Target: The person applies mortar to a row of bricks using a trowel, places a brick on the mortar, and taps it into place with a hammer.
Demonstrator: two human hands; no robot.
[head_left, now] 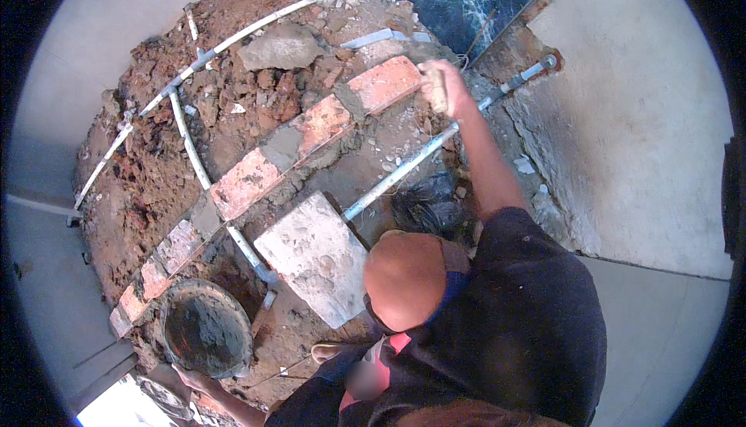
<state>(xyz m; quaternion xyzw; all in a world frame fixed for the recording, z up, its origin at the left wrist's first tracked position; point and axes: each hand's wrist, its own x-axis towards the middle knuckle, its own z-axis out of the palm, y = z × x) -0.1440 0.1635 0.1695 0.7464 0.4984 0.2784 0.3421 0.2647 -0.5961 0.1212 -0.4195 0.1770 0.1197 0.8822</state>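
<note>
My right hand point(443, 89) reaches to the far end of a row of bricks, closed around a pale, rounded handle-like piece point(437, 91). What lies beyond this piece is hidden or blurred. Right beside its fingers is the end brick point(385, 85), with grey mortar point(347, 103) along its near end. The row runs down to the lower left, with mortar in the gaps between bricks. At the lower left, my left hand point(194, 380) is next to the rim of a round black bucket point(249, 334) holding wet grey mortar point(203, 330). Its fingers show too poorly to read.
A pale, mortar-spattered slab point(315, 256) lies in front of the row. White pipes point(268, 19) cross the rubble, and another pipe point(404, 167) passes under my right arm. A large stone point(281, 46) sits behind the bricks. Dark blue sheeting point(466, 0) covers the far right.
</note>
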